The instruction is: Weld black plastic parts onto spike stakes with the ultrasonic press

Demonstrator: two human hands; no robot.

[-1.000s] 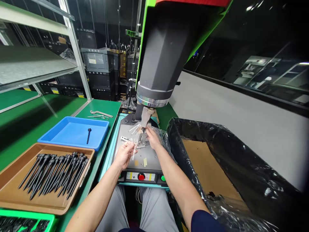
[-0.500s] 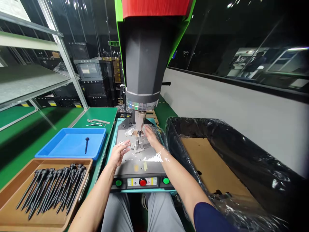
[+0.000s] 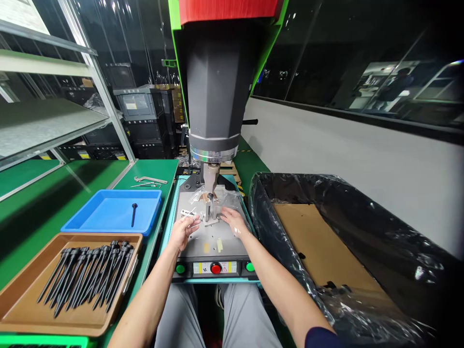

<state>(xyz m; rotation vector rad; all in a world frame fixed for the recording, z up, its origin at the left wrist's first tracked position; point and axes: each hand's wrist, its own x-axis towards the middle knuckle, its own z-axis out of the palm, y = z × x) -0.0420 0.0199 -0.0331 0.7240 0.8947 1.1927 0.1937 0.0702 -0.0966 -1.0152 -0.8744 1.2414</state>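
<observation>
Clear plastic film [image 3: 230,197] lies crumpled around the upright metal fixture [image 3: 208,211] on the grey machine plate [image 3: 195,249]. A small dark knob-like head [image 3: 210,196] shows at the fixture's top, under the press head's tip [image 3: 210,176]. Left of the fixture, my left hand [image 3: 182,233] has its fingers curled at a shiny edge of the film and seems to pinch it. My right hand [image 3: 234,222] is on the fixture's right side with fingers stretched toward its base, touching the film. Glints on the right wrist suggest film there too.
At left, a brown tray [image 3: 21,316] holds several black bolt-like rods [image 3: 87,275]; a blue tray [image 3: 105,212] holds one. Wrenches [image 3: 150,180] lie behind. A plastic-lined bin [image 3: 259,212] stands at right. Green [image 3: 180,268] and red [image 3: 216,268] buttons line the machine's front.
My right hand has moved down and toward me from beside the fixture's top to near its base. My left hand has shifted slightly right. The film has drawn back from the plate's front.
</observation>
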